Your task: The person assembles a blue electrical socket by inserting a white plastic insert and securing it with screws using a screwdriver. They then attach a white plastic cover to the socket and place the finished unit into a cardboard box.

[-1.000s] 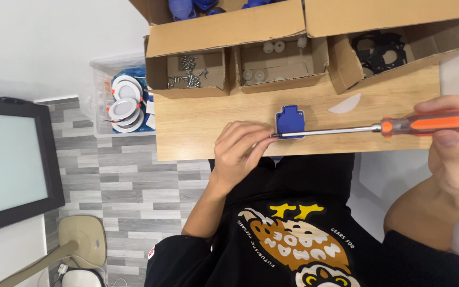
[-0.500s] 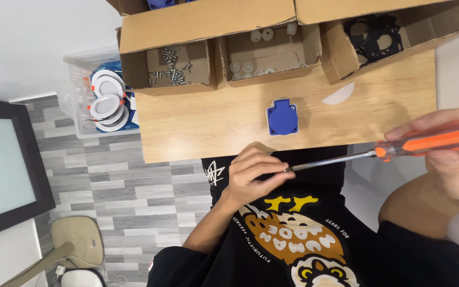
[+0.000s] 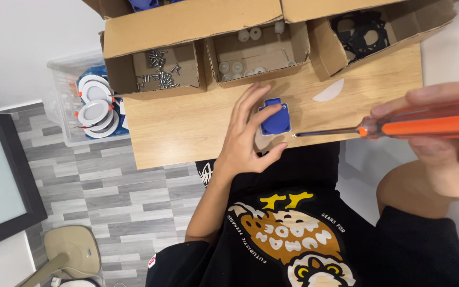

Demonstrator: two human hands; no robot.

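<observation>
A blue socket housing [image 3: 274, 117] lies on the wooden table [image 3: 187, 127] near its front edge. My left hand [image 3: 248, 135] reaches over it with fingers spread, fingertips touching its left and top sides and the thumb just below it. My right hand [image 3: 444, 141] grips the orange handle of a screwdriver [image 3: 399, 127]. The shaft points left, with the tip just right of the blue housing and apart from it.
Open cardboard boxes line the table's far side: one with screws [image 3: 158, 74], one with small white caps [image 3: 245, 58], one with black plates [image 3: 362, 34]. A white curved scrap [image 3: 329, 91] lies on the table. A clear bin of white round fittings [image 3: 94, 106] stands at left.
My left hand left the screwdriver tip and moved up onto the table to the blue housing. The screwdriver stays in my right hand, its tip now beside the housing.
</observation>
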